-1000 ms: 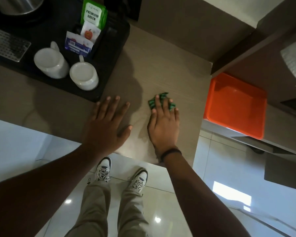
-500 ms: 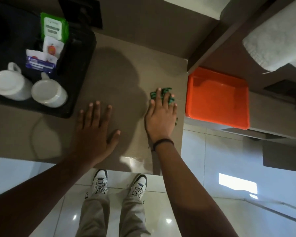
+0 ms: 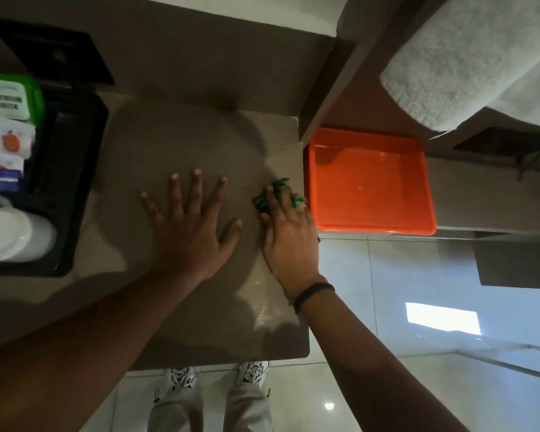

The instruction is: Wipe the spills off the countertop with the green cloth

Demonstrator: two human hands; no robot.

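- 2 hands on the countertop (image 3: 175, 145): left hand (image 3: 189, 232) flat, fingers spread; right hand (image 3: 289, 235) pressing 1 green cloth (image 3: 279, 194) at the right edge.
- 1 orange tray (image 3: 371, 182) alongside.
- Cloth mostly hidden beneath fingers.

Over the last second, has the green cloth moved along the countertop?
Yes. The green cloth, pressed under the right hand, has slid right to the countertop edge beside the orange tray; earlier it sat farther in.
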